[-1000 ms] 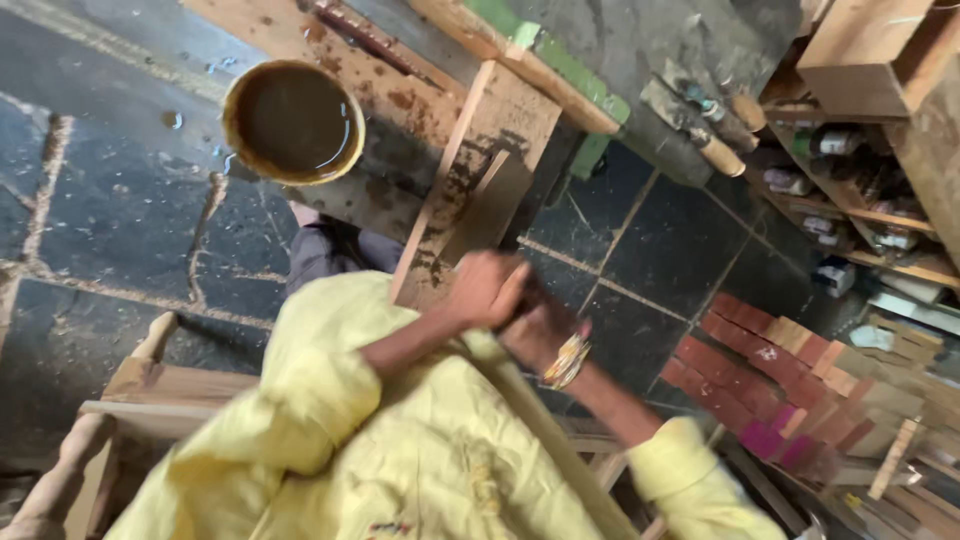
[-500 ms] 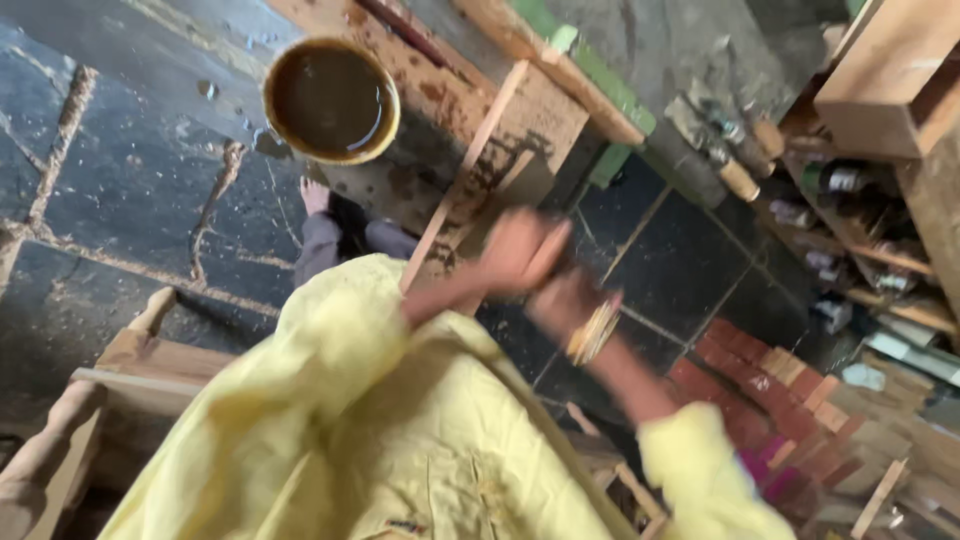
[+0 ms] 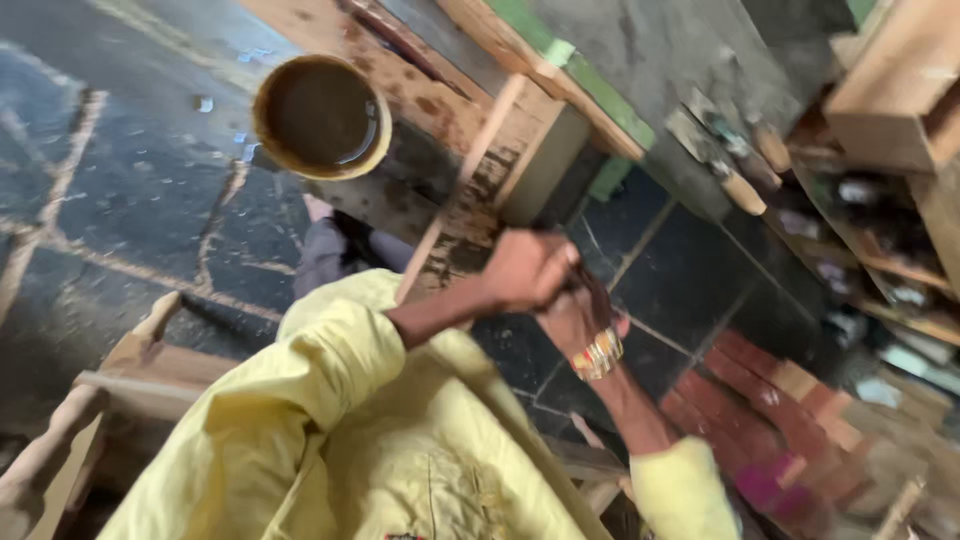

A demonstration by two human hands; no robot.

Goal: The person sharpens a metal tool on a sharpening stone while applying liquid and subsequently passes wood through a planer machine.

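Wooden frame piece (image 3: 470,190) stands under both hands: left hand (image 3: 525,268) fisted, right hand (image 3: 580,315) closed just beside it; what they grip is hidden. Round brown tin (image 3: 320,115) sits at ten o'clock.

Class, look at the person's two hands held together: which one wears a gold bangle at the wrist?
The right hand: a gold bangle circles its wrist. The left hand, beside it, has a bare wrist.

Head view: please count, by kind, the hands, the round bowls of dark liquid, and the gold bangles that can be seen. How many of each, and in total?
Hands: 2, the left hand and the right hand, closed together
Round bowl of dark liquid: 1
Gold bangle: 1
Total: 4
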